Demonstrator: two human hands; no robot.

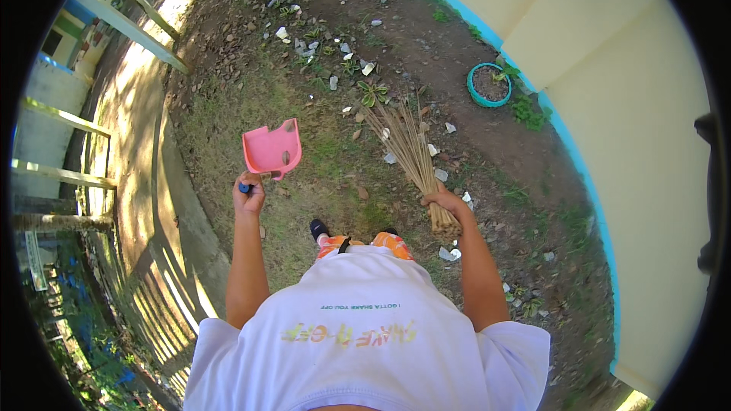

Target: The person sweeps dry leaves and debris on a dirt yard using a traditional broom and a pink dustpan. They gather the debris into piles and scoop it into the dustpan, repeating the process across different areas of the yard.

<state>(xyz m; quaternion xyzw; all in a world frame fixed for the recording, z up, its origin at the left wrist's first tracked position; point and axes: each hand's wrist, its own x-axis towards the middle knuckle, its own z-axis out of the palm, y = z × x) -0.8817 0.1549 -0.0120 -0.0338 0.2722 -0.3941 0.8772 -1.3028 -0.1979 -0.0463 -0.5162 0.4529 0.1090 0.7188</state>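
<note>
My left hand [249,194] is closed around the handle of a pink plastic dustpan [268,148]; the blue end of the handle pokes out of my fist. A couple of dry leaves [286,157] lie on the pan, whose rim has a notch at the far side. In my right hand [448,204] is a stick broom [412,151], a bundle of thin tan ribs gripped near its thick end. Its tips fan out away from me, above or against the ground by a small variegated plant [372,93]; whether they touch the soil I cannot tell.
White stones [368,68] and small plants run in a line across the dirt. A turquoise round planter [489,85] stands by the cream wall [634,97] on the right. Along the left runs a concrete path [143,182] with posts [131,28] beside it. Dry leaves [223,51] litter the ground.
</note>
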